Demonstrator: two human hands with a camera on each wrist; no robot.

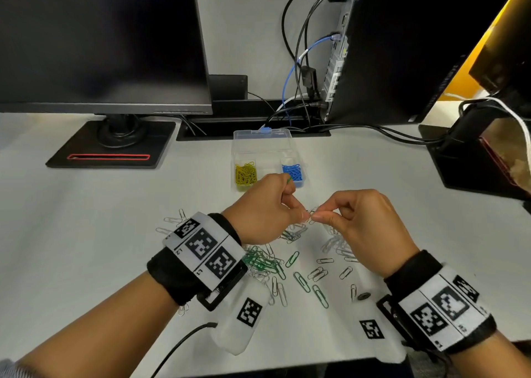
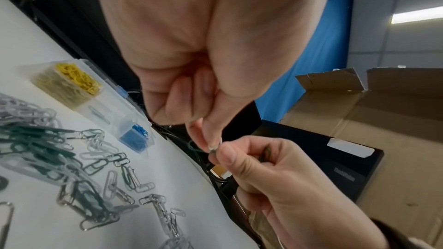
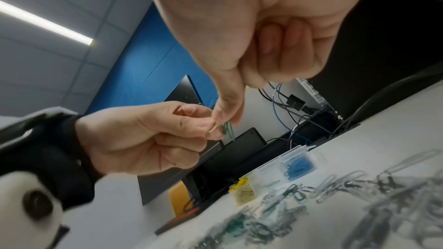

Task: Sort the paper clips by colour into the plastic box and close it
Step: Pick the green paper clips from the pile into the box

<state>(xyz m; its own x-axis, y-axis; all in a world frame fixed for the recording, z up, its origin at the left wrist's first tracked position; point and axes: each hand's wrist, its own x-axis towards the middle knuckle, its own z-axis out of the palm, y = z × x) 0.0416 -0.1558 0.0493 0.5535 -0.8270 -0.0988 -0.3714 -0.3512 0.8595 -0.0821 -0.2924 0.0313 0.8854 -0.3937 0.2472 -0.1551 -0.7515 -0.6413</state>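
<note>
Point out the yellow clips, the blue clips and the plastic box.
yellow clips (image 1: 245, 174), head view, middle of the pile.
blue clips (image 1: 293, 172), head view, middle of the pile.
plastic box (image 1: 263, 145), head view, bare open lid.

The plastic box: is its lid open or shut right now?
Open. The plastic box has its lid swung back toward the monitors, and the yellow clips and blue clips lie uncovered in its outer compartments.

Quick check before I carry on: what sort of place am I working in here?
Most likely an office desk. A dark monitor stands at the back left, a desktop computer with plugged-in cables at the back right, and an open cardboard box beyond the desk.
</note>
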